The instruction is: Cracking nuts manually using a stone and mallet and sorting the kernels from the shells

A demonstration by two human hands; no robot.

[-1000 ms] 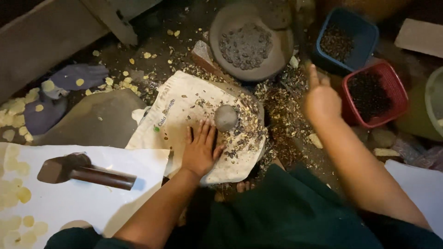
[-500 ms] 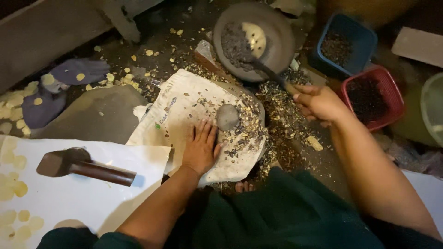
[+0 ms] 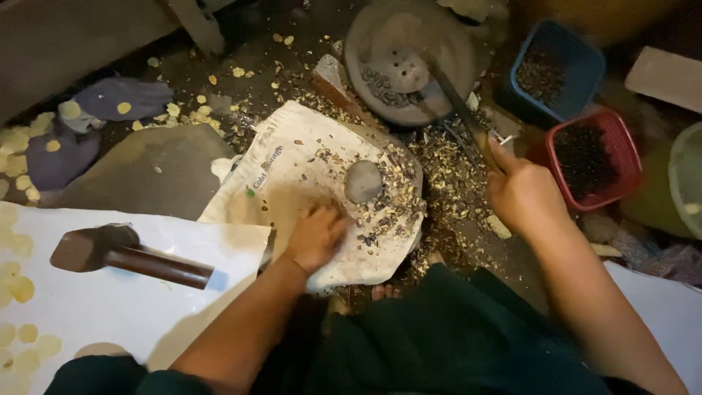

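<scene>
My left hand [image 3: 316, 235] rests on a white sack cloth [image 3: 292, 175] with its fingers curled in; whether it holds anything I cannot tell. Just beyond it lie a small round grey stone [image 3: 363, 181] and a scatter of cracked shells and seeds [image 3: 391, 208]. My right hand [image 3: 523, 194] grips the long handle of a perforated ladle [image 3: 406, 69]. The ladle's head lies inside a round grey pan [image 3: 446, 36] among dark seeds.
A hammer [image 3: 124, 256] lies on a white sheet [image 3: 110, 314] at the left. A flat grey stone [image 3: 139, 175] and a purple cloth [image 3: 95, 117] sit beyond it. A blue basket [image 3: 585, 69] and a red basket [image 3: 629, 157] of dark seeds stand at the right. Shell litter covers the floor.
My left hand's fingers have curled in from flat on the cloth. My right hand took hold of the ladle and swept it through the pan, pushing the seeds aside.
</scene>
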